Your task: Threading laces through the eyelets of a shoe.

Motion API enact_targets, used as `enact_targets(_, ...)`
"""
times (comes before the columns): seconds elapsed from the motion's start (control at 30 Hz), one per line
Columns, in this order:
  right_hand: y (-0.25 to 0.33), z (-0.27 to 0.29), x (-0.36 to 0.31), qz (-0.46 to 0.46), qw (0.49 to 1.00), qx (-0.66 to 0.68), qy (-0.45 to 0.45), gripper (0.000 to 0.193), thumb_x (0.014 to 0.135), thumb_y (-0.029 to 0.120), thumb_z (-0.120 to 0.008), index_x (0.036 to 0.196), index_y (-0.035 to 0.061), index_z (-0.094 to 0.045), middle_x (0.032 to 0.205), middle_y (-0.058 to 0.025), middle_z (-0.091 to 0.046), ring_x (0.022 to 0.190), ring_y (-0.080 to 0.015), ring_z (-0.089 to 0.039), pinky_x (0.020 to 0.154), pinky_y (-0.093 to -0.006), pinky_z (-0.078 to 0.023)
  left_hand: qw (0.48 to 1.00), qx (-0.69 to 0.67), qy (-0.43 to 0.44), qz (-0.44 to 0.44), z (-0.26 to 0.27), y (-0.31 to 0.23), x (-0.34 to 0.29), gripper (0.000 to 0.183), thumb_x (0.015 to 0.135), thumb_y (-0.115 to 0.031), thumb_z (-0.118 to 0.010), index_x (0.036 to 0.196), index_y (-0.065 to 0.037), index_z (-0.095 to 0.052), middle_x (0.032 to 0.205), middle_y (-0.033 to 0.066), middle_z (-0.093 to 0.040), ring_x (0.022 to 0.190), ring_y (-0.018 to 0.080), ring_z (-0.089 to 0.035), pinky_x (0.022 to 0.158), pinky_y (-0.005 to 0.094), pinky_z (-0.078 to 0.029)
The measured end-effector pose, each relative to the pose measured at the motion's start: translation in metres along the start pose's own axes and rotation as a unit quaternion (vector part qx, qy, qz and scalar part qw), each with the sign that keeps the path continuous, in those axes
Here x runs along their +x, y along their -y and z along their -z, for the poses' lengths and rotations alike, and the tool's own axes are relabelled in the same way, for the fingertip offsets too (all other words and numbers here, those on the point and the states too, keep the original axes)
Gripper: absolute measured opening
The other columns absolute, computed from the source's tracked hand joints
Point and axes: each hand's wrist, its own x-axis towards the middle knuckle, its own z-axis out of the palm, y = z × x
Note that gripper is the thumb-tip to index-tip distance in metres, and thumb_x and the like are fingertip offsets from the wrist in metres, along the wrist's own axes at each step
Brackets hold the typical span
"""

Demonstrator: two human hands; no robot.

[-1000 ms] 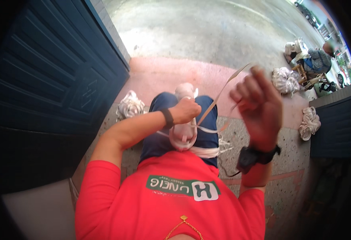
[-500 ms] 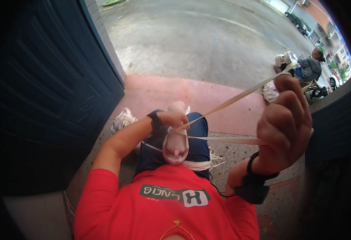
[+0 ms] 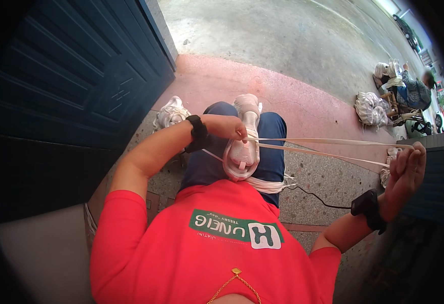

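A pale pink and white sneaker rests lengthwise on my lap between my knees, its heel toward me. From its lacing area a long, flat, cream shoelace stretches out to the right in two strands. My left hand lies over the left side of the sneaker, fingertips pinched where the shoelace leaves the shoe. Far out to the right, my right hand is closed around the other end of the shoelace. A bundle of white laces lies across my right thigh.
White shoes in a bundle stand beside my left knee. More white bundles sit at the right, near a seated person. A dark blue door is on the left; a black cable runs to my right wrist.
My right hand has moved farther right and away from me, drawing the two shoelace strands longer and closer together. My left hand remains at the sneaker. The view has shifted.
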Motion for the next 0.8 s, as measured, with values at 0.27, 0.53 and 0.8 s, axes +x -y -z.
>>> enact_targets(0.27,-0.134,0.015,0.01,-0.143,0.973,-0.176,0.042,0.03,0.107,0.021,-0.057,0.13,0.0011,-0.055,0.087,-0.0015,-0.052,0.07,-0.0044,-0.043,0.058,-0.0218,-0.034,0.962,-0.238,-0.095,-0.095,0.059,-0.074,-0.055,0.029,0.106,-0.026,-0.058,0.101,-0.001,-0.072,0.094,0.0083,-0.072,0.088,0.0157,-0.07,0.084,0.0321,-0.056)
enact_targets(0.53,-0.261,-0.078,-0.122,-0.277,0.898,-0.193,0.281,0.028,0.107,0.024,-0.058,0.12,0.002,-0.069,0.085,-0.0035,-0.065,0.077,-0.0095,-0.059,0.068,-0.0267,-0.049,0.758,-0.418,-0.45,-0.221,0.179,-0.062,-0.207,0.021,0.107,-0.018,-0.054,0.111,-0.001,-0.067,0.075,-0.0012,-0.056,0.067,0.0082,-0.051,0.066,0.0262,-0.046)
enact_targets(0.8,-0.277,-0.124,-0.16,-0.166,0.886,-0.282,0.329,0.031,0.102,0.03,-0.06,0.106,0.0015,-0.071,0.092,-0.0222,-0.072,0.087,-0.04,-0.069,0.074,-0.0472,-0.053,0.937,-0.111,-0.313,0.11,-0.005,-0.006,-0.067,0.02,0.099,-0.011,-0.059,0.11,-0.002,-0.073,0.084,0.0027,-0.071,0.077,0.0112,-0.066,0.071,0.0266,-0.053)
